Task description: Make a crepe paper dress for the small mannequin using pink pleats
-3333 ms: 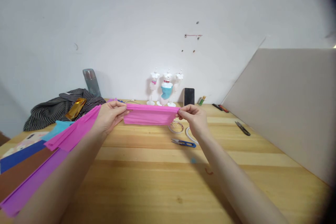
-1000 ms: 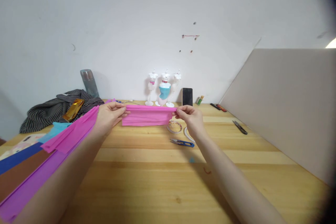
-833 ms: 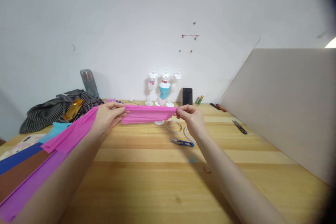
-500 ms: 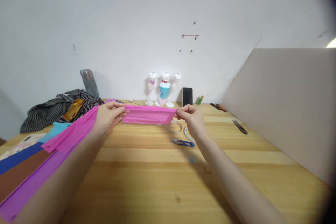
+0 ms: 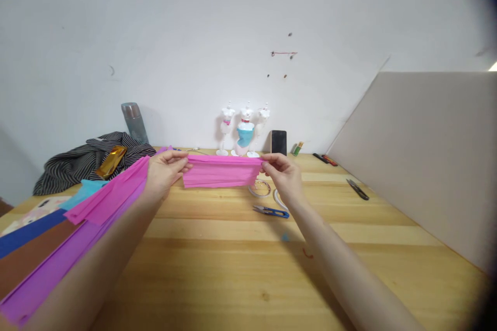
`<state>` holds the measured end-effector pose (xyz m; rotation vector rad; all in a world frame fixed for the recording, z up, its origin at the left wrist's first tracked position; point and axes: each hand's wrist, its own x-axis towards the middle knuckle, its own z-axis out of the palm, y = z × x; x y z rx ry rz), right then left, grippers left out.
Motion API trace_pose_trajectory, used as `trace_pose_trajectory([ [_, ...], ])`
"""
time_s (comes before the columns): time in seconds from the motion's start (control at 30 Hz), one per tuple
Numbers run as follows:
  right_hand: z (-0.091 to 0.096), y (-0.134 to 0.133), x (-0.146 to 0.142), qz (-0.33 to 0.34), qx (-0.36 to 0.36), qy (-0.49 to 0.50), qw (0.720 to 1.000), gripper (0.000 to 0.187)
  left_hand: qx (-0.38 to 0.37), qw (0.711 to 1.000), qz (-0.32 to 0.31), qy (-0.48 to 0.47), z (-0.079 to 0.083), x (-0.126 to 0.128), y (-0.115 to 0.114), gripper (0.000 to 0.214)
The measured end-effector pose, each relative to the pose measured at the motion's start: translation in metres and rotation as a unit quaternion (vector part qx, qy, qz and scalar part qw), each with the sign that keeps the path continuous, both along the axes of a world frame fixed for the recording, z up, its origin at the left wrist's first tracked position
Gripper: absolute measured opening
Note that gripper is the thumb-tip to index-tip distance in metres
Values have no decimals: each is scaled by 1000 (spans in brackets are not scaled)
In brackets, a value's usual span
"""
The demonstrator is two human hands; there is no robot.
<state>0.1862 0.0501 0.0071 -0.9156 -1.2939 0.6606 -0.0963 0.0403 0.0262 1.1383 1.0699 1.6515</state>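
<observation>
A long strip of pink crepe paper [image 5: 222, 171], folded in pleats, is stretched between both hands above the wooden table [image 5: 248, 269]. My left hand [image 5: 165, 171] pinches it left of the middle, and the rest of the strip trails down to the left along my forearm. My right hand [image 5: 282, 174] pinches the strip's right end with thumb and fingers pressed together. Just below my right hand lie two white rings [image 5: 261, 189] and blue-handled thread snips [image 5: 272, 211].
Purple, brown, blue and light blue sheets [image 5: 34, 253] lie at the left. A striped cloth [image 5: 83, 163], a grey flask [image 5: 134, 123], small mannequin figures [image 5: 244, 132] and a black phone [image 5: 278, 142] stand along the wall. Black snips [image 5: 357, 190] lie by a grey board [image 5: 430, 160].
The pleated pink strip was tipped flatter and then let hang again between my hands. Both hands have stayed nearly where they were, still pinching it.
</observation>
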Motion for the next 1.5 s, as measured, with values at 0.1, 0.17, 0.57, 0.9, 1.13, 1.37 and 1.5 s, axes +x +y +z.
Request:
trace_pose_trajectory([
  [0.1, -4, 2, 1, -11, 3, -15, 1000, 17, 9, 1000, 6, 23, -4, -2, 4, 46],
  [0.17, -7, 4, 2, -24, 7, -18, 1000, 18, 12, 999, 21, 37, -6, -2, 6, 46],
  [0.57, -16, 10, 1, -43, 19, -12, 999, 17, 30, 995, 55, 75, -9, 0, 8, 32],
  [0.9, -15, 9, 2, -57, 1, -41, 997, 12, -8, 997, 43, 57, -2, 8, 2, 33],
  [1.13, -12, 8, 1, -41, -20, -4, 999, 15, -27, 999, 12, -19, 5, 14, -8, 37],
  [1.37, -1, 0, 0, -41, -37, 31, 998, 13, -72, 997, 26, -26, 13, 16, -14, 35],
  [1.5, 2, -2, -1, -34, -47, 52, 997, 11, -79, 996, 29, -33, 14, 16, -14, 32],
])
